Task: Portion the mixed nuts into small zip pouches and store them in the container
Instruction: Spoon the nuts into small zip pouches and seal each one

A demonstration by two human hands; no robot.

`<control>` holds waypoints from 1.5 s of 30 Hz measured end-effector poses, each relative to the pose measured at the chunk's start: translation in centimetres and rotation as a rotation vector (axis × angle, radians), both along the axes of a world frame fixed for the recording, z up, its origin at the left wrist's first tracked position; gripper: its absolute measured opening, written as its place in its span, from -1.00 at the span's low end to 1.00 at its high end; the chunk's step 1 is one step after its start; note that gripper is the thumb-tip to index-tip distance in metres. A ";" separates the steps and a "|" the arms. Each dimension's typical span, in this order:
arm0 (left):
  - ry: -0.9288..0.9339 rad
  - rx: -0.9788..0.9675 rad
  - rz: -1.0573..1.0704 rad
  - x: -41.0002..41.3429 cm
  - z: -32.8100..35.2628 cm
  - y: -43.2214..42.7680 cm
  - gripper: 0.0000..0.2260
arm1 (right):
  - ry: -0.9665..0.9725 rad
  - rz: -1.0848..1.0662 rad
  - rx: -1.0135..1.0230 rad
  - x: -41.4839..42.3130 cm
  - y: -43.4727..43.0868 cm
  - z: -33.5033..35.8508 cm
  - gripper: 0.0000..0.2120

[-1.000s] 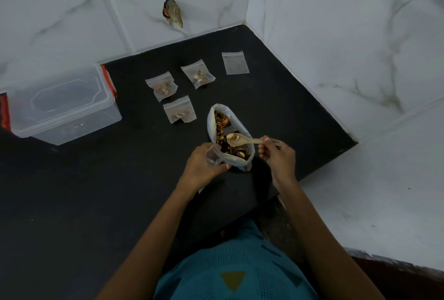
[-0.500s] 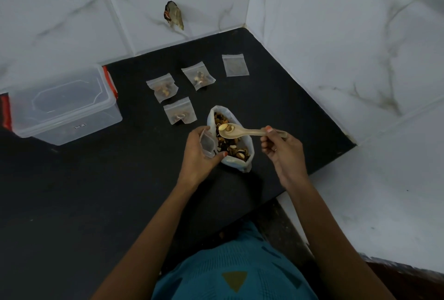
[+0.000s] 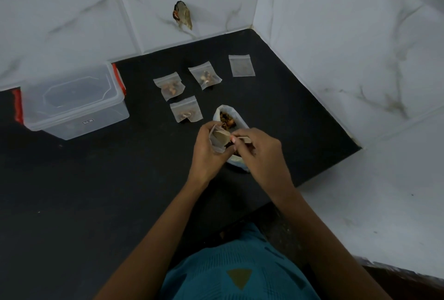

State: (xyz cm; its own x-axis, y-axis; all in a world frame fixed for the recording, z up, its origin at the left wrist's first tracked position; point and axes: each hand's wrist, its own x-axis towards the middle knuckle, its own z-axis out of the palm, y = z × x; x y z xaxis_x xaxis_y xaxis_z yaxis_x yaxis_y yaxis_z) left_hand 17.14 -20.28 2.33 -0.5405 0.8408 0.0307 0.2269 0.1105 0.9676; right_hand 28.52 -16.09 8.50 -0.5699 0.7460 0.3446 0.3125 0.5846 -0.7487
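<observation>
- Container sits at the far left of the worktop, against the wall, lid on, a red clasp at each end. It looks parked out of the way until there are portions to store.
- Three filled pouches lie flat in a loose cluster between the container and the bag, apart from one another, each showing a few nuts. They are probably set aside there as finished portions. I cannot tell whether their zips are sealed.
- Left hand grips a fourth pouch, fingers and thumb curled round its sides, seemingly to keep the mouth gaping. The mouth faces right and upward, toward the spoon, and the pouch's long axis is tilted off upright.
- Spoon lies roughly left to right. Its bowl points left, at or just inside the pouch mouth, and its handle runs right into the other hand. Whether the bowl holds nuts is hidden.
- Bag of mixed nuts stands open just behind and beneath the hands, its long axis running away from the person. Filling over it likely lets strays drop back in.
- Empty pouch lies flat near the back wall, well apart from the hands, presumably next in line.
- Right hand pinches the spoon handle, fingers curled. Both hands are close together, almost touching at the pouch.
</observation>
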 end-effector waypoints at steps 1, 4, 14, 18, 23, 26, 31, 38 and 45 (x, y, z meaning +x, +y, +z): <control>-0.005 0.008 0.005 0.0 0.1 -0.1 -0.52 | -0.009 0.021 0.043 -0.1 0.0 -0.1 -0.71; -0.031 0.034 0.007 -0.2 0.2 -0.3 -0.55 | -0.014 0.035 0.103 0.0 0.0 -0.1 -0.68; -0.061 -0.031 0.018 -0.6 -0.2 -0.3 -0.51 | 0.185 -0.159 -0.349 1.2 0.9 0.4 -0.92; -0.066 -0.083 0.029 -0.9 -0.2 -0.5 -0.53 | 0.262 -0.286 -0.482 1.8 1.9 0.2 -0.92; -0.119 -0.147 0.035 -1.4 -0.3 -0.7 -0.54 | 0.211 -0.402 -0.419 2.4 3.2 -2.1 -0.91; -0.142 -0.207 0.012 -1.5 -0.3 -0.7 -0.52 | 0.125 -0.406 -0.409 2.1 3.1 -4.2 -0.92; -0.161 -0.331 -0.046 -1.4 -0.5 -0.6 -0.52 | 0.028 -0.337 -0.378 1.1 2.2 -6.5 -0.86; -0.189 -0.443 -0.090 -1.5 -0.9 -0.2 -0.53 | 0.007 -0.319 -0.394 0.9 2.4 -6.6 -0.86; -0.337 -0.389 -0.064 -1.6 -1.2 -0.2 -0.60 | 0.115 -0.409 -0.541 0.5 1.7 -7.3 -0.89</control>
State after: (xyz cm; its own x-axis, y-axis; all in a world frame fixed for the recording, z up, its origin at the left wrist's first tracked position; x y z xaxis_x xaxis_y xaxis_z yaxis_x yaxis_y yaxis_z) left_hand 15.59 -20.47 1.13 -0.4138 0.7870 -0.4576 -0.0727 0.4725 0.8783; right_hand 29.02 -14.34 1.16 -0.1877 0.9775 -0.0961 0.3299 -0.0295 -0.9435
